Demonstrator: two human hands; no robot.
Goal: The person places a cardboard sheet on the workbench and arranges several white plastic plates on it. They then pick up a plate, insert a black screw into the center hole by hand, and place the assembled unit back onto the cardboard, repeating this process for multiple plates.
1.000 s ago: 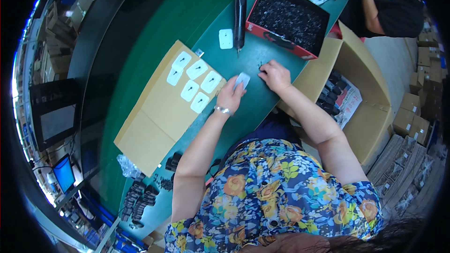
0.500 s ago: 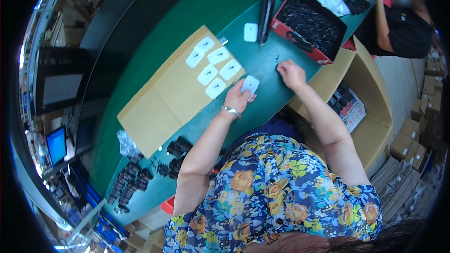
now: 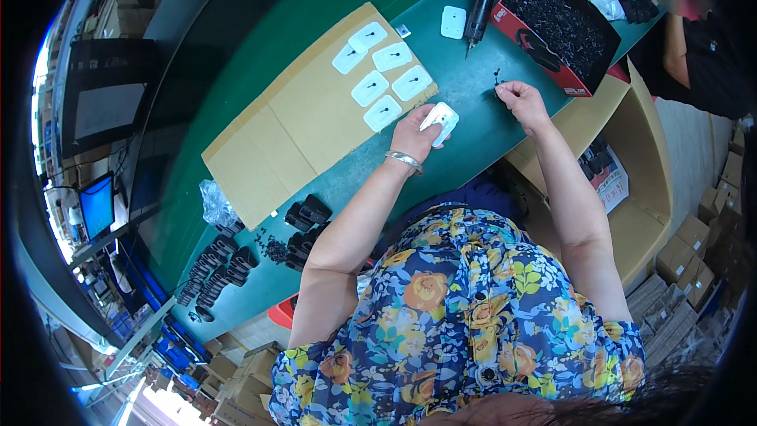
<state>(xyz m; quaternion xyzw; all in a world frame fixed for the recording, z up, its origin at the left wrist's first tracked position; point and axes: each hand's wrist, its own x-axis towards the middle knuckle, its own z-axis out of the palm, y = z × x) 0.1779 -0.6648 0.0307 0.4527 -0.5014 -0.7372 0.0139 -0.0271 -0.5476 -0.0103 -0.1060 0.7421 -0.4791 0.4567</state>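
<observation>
Clearly, from our left, the cardboard sheet (image 3: 272, 158) lies at nine o'clock from the held plate (image 3: 444, 117), bearing white plates (image 3: 348, 60). The left hand (image 3: 412, 132) has its grip clamped on that held plate, whose long axis runs from one to seven o'clock. At twelve o'clock a loose plate (image 3: 453, 22) lies near the black driver (image 3: 483, 0). Small black pieces (image 3: 497, 72) sit on the worktop (image 3: 464, 87) at two o'clock from the held plate, twelve from our nearer right hand (image 3: 522, 101); its fingertips look together, though we cannot tell whether they pinch one. Further right, we see the red box (image 3: 556, 67).
</observation>
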